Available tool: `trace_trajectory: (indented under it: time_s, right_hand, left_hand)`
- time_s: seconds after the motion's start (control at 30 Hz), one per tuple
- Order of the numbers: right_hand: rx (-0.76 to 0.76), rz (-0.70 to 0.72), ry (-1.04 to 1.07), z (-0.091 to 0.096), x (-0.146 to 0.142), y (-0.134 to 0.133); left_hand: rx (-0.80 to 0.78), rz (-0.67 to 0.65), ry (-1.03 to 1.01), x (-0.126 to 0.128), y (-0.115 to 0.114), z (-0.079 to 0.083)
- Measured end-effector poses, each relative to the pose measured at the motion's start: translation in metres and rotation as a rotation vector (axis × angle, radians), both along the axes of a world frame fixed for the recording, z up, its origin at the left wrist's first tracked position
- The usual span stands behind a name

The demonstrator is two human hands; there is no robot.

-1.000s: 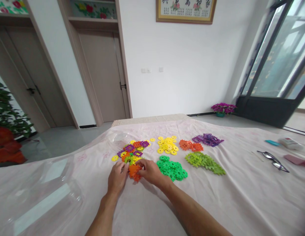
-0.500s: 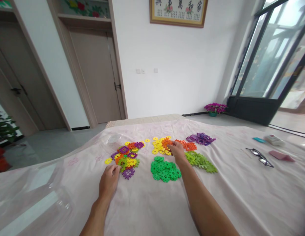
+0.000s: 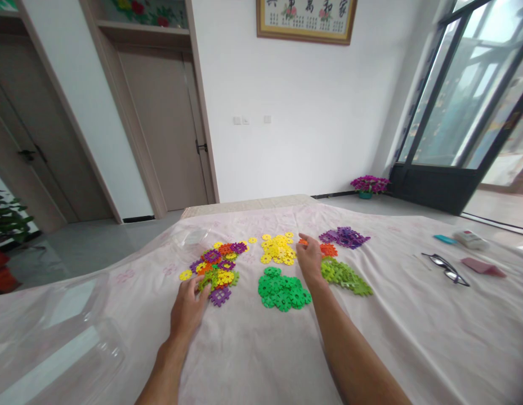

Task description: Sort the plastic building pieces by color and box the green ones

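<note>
While the person leans over the pink-sheeted bed [image 3: 413,337], both bare hands rest among heaps of plastic snowflake pieces toward its far edge. The left hand [image 3: 188,306] lies palm down with its bent fingertips [image 3: 204,287] touching the near rim of the mixed pile [image 3: 215,265]. A loose purple piece [image 3: 220,296] sits just to their right. The right hand [image 3: 311,260] reaches farther across, between the yellow pile [image 3: 278,249] and the orange pile [image 3: 327,250]. Its fingers are curled down and close together, with the orange pieces just beside them on the right and a speck of orange showing at the tips. Whether either hand actually pinches a piece cannot be told from here. The right hand is much the nearer to the orange pile, and the left to the mixed one. The green pile [image 3: 284,290] lies between the two forearms, and the lime pile [image 3: 344,276] slants away under the right wrist toward the bed's right edge. The purple pile [image 3: 344,237] sits beyond, and glasses [image 3: 446,269] lie well apart to the right.
</note>
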State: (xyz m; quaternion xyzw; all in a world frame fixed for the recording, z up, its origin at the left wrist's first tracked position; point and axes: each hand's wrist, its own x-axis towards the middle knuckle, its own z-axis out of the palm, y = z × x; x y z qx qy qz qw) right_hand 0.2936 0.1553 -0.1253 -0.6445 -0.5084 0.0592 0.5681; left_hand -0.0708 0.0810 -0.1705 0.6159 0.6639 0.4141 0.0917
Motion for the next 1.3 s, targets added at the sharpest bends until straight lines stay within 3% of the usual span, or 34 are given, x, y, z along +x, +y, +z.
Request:
trace_trajectory:
  time_s: [0.13,0.27,0.4,0.57,0.77,0.87,1.0,1.1,1.2,1.3]
  right_hand:
    - [-0.074,0.214,-0.040,-0.004,-0.046,-0.005]
    - [-0.106,0.466,-0.206,-0.010,-0.090,-0.022]
    - [-0.100,0.631,-0.345,-0.013,-0.124,-0.045]
    - [-0.134,0.757,-0.330,-0.013,-0.146,-0.063]
    - [-0.212,0.820,-0.227,-0.018,-0.153,-0.065]
    - [-0.267,0.792,-0.183,-0.012,-0.145,-0.060]
    - [-0.289,0.698,-0.224,0.010,-0.114,-0.047]
    - [-0.277,0.529,-0.286,0.031,-0.077,-0.036]
    - [-0.310,0.343,-0.289,0.048,-0.030,-0.031]
    - [-0.356,0.245,-0.251,0.057,0.019,-0.037]
  left_hand:
    - [0.026,-0.056,0.117,0.000,0.002,-0.006]
    - [-0.006,-0.076,0.061,0.001,0.002,-0.008]
    - [0.026,-0.146,0.001,0.007,-0.003,-0.003]
    - [0.088,-0.295,-0.042,0.017,-0.006,0.002]
    - [0.155,-0.365,-0.050,0.024,-0.007,0.002]
    - [0.146,-0.346,-0.033,0.023,-0.008,0.005]
    - [0.207,-0.159,0.091,0.015,-0.003,0.004]
    - [0.153,-0.073,0.199,0.010,0.004,-0.002]
    - [0.059,-0.100,0.272,0.010,0.007,-0.008]
    - [0.029,-0.106,0.319,0.011,0.007,-0.009]
